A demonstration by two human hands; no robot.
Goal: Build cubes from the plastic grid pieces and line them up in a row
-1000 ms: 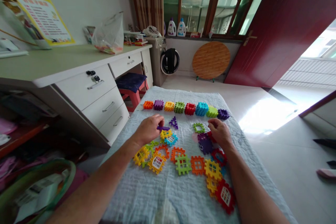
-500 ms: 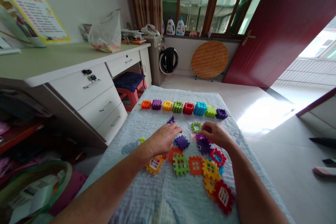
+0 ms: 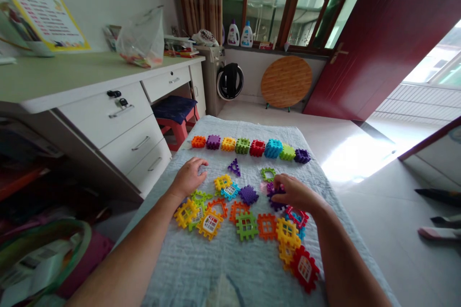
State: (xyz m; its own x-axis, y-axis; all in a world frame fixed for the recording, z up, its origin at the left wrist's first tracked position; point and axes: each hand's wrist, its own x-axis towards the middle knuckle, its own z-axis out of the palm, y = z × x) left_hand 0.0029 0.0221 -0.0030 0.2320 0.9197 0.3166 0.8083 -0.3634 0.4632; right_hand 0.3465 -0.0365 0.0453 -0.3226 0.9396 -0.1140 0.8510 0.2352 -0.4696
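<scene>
My left hand [image 3: 190, 175] hovers above the cloth at the left with its fingers loosely bent and apart, holding nothing. Below it lie a lime-green piece [image 3: 200, 196] and a yellow panel [image 3: 186, 214]. My right hand [image 3: 292, 192] is over a dark purple panel [image 3: 276, 202] and a magenta piece [image 3: 270, 187], partly covering both. Its thumb and fingers are apart; whether they touch the pieces I cannot tell. Just beyond it lies a green frame piece [image 3: 268, 174]. A purple triangle piece [image 3: 234, 167] and a solid purple panel [image 3: 248, 194] lie between my hands.
Across the far part of the cloth [image 3: 216, 268] runs a row of colour-sorted stacks, among them a red one [image 3: 257, 147] and a blue one [image 3: 273, 148]. Nearer lie several loose panels, including a green one [image 3: 247, 226] and a red one [image 3: 304, 268]. A desk [image 3: 82, 72] stands left.
My left hand has moved left, away from the middle, uncovering yellow, blue and lime-green pieces. My right hand has come slightly nearer, over the dark purple panel, with its fingers spreading.
</scene>
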